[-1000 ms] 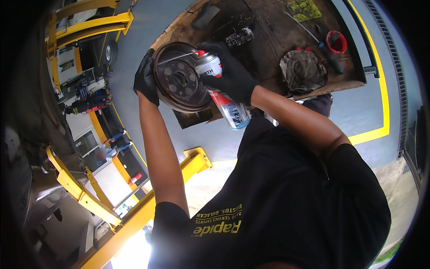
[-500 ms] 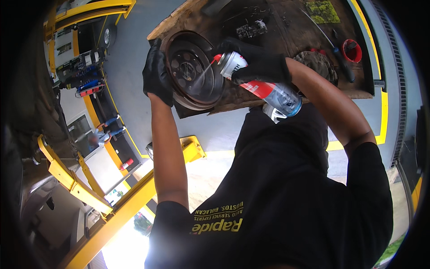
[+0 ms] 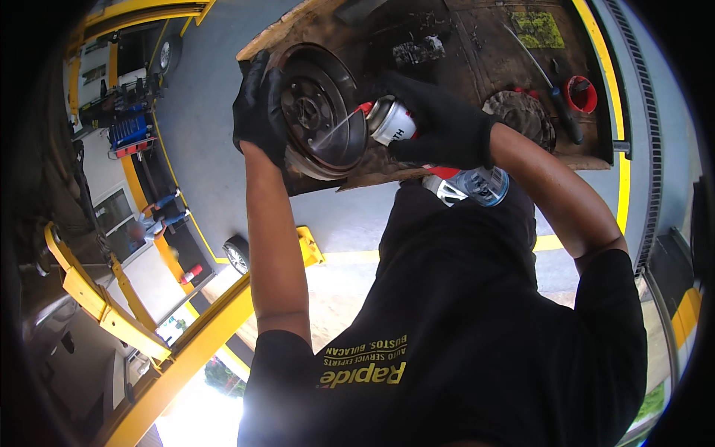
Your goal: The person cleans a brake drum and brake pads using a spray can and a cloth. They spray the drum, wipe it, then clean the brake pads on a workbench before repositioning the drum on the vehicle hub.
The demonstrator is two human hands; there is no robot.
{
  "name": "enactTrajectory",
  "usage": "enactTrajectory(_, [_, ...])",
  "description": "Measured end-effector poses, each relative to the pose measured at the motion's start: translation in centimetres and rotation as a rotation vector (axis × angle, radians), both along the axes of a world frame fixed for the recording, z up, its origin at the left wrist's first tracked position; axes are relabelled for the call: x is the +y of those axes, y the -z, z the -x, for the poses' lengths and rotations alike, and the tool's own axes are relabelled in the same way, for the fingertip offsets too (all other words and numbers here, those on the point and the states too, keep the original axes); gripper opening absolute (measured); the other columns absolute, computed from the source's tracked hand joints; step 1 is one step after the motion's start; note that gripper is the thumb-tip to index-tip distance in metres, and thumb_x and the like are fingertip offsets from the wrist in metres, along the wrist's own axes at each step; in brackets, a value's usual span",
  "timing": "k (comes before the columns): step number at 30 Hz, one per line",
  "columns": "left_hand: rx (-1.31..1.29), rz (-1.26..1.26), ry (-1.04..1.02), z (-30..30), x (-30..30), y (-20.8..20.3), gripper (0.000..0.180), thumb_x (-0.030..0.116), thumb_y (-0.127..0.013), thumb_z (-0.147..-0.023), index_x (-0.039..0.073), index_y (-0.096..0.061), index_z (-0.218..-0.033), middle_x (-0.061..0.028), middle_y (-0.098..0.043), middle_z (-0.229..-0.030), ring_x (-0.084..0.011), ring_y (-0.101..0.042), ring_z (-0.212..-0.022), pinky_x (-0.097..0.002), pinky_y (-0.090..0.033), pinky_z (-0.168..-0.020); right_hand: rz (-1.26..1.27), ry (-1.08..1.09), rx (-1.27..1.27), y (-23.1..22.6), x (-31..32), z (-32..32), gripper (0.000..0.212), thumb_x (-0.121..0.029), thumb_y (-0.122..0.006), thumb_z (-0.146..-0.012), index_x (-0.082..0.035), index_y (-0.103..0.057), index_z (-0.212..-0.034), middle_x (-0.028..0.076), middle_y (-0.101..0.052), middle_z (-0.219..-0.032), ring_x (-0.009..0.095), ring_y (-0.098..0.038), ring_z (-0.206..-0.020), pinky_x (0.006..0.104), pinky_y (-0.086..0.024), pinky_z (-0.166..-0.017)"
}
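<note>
A round, dirty metal brake drum (image 3: pixel 344 132) stands tilted on a brown cardboard-covered surface, its hollow side toward the right. My left hand (image 3: pixel 261 115), in a black glove, grips its left edge; some of the fingers are behind the rim. In my black-gloved right hand (image 3: pixel 443 123) is a spray can (image 3: pixel 392 127), white, red and clear-blue in colour. The can's red nozzle (image 3: pixel 365 108) carries a thin straw that points into the drum's hollow. My right fingers cover much of the can's middle.
Right of my hand lie a crumpled dark rag (image 3: pixel 521 115), a long screwdriver (image 3: pixel 557 97) and a red cup (image 3: pixel 580 94). A yellow-green sheet (image 3: pixel 538 30) rests farther back. Yellow lift arms (image 3: pixel 104 305) stand at the left. A person (image 3: pixel 153 223) is in the distance.
My right hand has turned and now hides more of the can's body. The straw's tip sits slightly lower within the drum. My left hand keeps its hold on the rim.
</note>
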State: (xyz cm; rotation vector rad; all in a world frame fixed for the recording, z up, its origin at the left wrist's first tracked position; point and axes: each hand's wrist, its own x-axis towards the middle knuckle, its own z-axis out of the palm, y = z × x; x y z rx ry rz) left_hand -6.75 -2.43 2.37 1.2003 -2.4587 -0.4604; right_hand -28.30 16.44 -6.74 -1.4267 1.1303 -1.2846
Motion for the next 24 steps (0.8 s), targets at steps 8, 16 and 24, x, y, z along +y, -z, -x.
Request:
enactTrajectory(8, [0.038,-0.042,-0.061,0.8,1.5,0.2,0.046,0.029,-0.058,-0.107,0.003,-0.059,-0.146,-0.0200,-0.067,-0.140,-0.0344,-0.067,-0.126,-0.0390,-0.052,-0.106,-0.090,0.154,0.442,-0.9,-0.2,1.3,0.085,-0.025,-0.085,-0.078,-0.015,-0.046,-0.154,0.022,-0.062,-0.127,0.043,-0.065,-0.118,0.0488,-0.053,-0.102])
enactTrajectory(16, [-0.100,0.064,0.005,1.3,0.4,0.4,0.042,0.028,-0.054,-0.109,0.007,-0.061,-0.145,-0.0189,-0.059,-0.146,-0.0376,-0.062,-0.130,-0.0413,-0.051,-0.107,-0.166,0.374,0.099,-0.8,-1.9,-1.3,0.063,-0.027,-0.082,-0.084,-0.012,-0.053,-0.138,0.021,-0.063,-0.122,0.042,-0.066,-0.112,0.0480,-0.054,-0.097])
enactTrajectory(24, [-0.079,0.044,-0.003,0.7,-0.5,0.6,0.041,0.026,-0.049,-0.111,0.007,-0.060,-0.146,-0.0193,-0.064,-0.144,-0.0374,-0.063,-0.130,-0.0415,-0.050,-0.107,-0.062,0.238,-0.031,-0.8,-1.4,-2.6,0.073,-0.006,-0.079,-0.082,-0.014,-0.050,-0.149,0.012,-0.060,-0.134,0.026,-0.066,-0.116,0.0397,-0.054,-0.100])
